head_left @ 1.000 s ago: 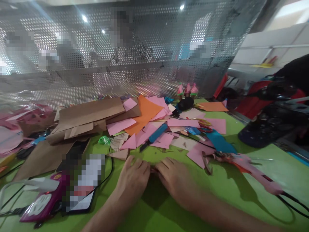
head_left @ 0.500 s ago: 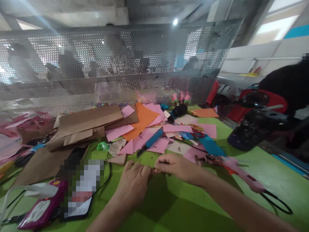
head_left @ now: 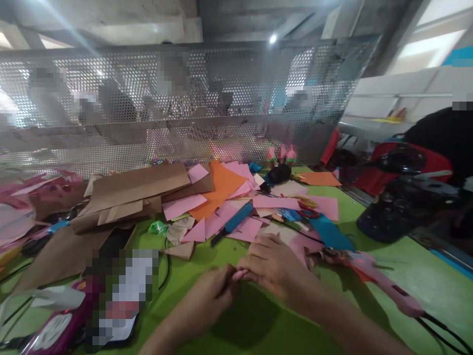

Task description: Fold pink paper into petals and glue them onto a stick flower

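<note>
Between the two hands shows a small pink piece (head_left: 239, 274), perhaps rolled paper; most of it is hidden by fingers. My left hand (head_left: 209, 295) is closed on its left end, thumb and fingers pinched together. From the other side my right hand (head_left: 275, 266) grips it with bent fingers. Both hands are held close together over the green table (head_left: 254, 325). Just beyond them lies a blue utility knife (head_left: 236, 219) on pink paper pieces (head_left: 247, 229). A pink glue gun (head_left: 384, 282) rests to the right of my right hand.
Brown cardboard sheets (head_left: 140, 185) and orange paper (head_left: 221, 185) are piled at the back. A phone (head_left: 123, 330) and a purple power strip (head_left: 55, 328) with cables lie at left. A dark bottle-like object (head_left: 391, 212) stands at right. A perforated metal screen (head_left: 221, 113) closes the far side.
Both hands have come a little lower and turned, and the pink piece between them shows more. The right hand's fingers now curl over it. The view has shifted slightly.
</note>
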Motion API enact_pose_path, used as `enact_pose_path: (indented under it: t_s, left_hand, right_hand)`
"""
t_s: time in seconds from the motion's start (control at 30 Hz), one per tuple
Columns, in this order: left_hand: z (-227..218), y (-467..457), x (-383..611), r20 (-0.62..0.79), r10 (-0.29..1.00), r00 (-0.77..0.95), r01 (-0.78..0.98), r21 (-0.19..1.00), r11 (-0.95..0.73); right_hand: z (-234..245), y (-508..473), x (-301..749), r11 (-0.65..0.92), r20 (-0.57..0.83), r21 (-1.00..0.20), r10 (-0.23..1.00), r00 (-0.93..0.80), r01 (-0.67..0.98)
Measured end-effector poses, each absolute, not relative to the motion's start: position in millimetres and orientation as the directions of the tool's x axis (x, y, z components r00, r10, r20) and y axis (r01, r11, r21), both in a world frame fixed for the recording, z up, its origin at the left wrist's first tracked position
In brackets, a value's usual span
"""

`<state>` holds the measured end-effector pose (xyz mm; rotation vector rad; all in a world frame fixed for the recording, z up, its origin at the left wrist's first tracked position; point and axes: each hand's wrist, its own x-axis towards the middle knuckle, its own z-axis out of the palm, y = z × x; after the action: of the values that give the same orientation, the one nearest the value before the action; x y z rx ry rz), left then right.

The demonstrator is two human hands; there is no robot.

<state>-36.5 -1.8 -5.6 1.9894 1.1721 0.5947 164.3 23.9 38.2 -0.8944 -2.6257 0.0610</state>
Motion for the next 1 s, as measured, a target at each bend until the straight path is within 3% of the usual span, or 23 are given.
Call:
enact_pose_path:
  t_s: [0.17, 0.37, 0.53, 0.87, 1.0]
  left_hand:
    - [-11, -1, -34, 0.104, 0.865, 0.492, 0.797, 0.346, -0.495]
    - [-17, -1, -33, 0.186, 0.851, 0.492, 0.837, 0.169, -0.521]
    - [-18, -3, -33, 0.206, 0.842, 0.499, 0.838, 0.135, -0.529]
    - [-16, -3, -32, 0.311, 0.854, 0.418, 0.85, 0.198, -0.488]
    - [-20, 1, -34, 0.258, 0.858, 0.445, 0.826, 0.251, -0.504]
  right_hand:
    - [32, 23, 161, 0.77, 0.274, -0.17, 0.636, -0.721, 0.615]
    - [28, 20, 158, 0.724, 0.246, -0.272, 0.69, -0.681, 0.634]
    - [30, 19, 158, 0.689, 0.213, -0.353, 0.718, -0.662, 0.633]
    - [31, 21, 160, 0.651, 0.241, -0.439, 0.75, -0.616, 0.619]
    - [31, 23, 164, 0.646, 0.261, -0.488, 0.75, -0.608, 0.587]
